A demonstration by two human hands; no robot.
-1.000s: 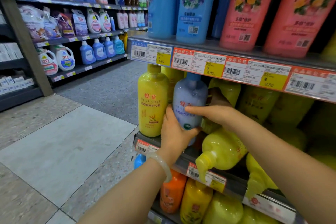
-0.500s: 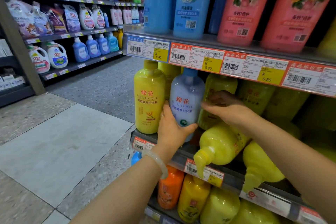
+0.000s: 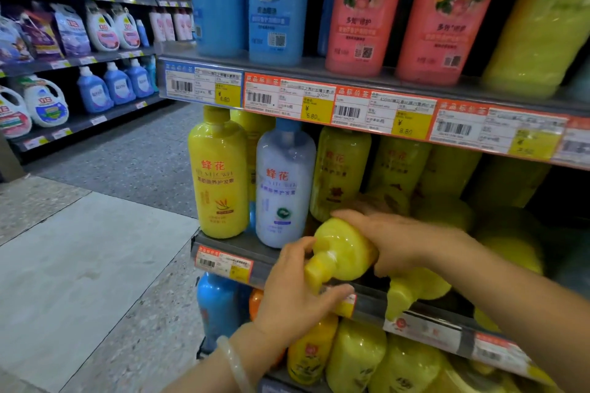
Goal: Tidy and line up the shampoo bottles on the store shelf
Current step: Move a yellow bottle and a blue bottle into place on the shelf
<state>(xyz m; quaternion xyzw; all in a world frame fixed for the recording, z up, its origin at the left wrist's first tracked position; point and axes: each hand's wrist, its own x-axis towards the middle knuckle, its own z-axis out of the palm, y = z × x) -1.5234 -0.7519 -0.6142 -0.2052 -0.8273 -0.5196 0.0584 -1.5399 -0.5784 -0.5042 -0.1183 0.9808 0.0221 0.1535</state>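
Both hands have left the upright white bottle [image 3: 285, 183]: right hand [image 3: 396, 241] now wraps the toppled yellow bottle [image 3: 343, 252] just right of it, left hand [image 3: 295, 293] cups its cap, so standing it up looks next.

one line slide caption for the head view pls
Both hands, left hand and right hand, grip a toppled yellow bottle beside upright shampoo bottles.
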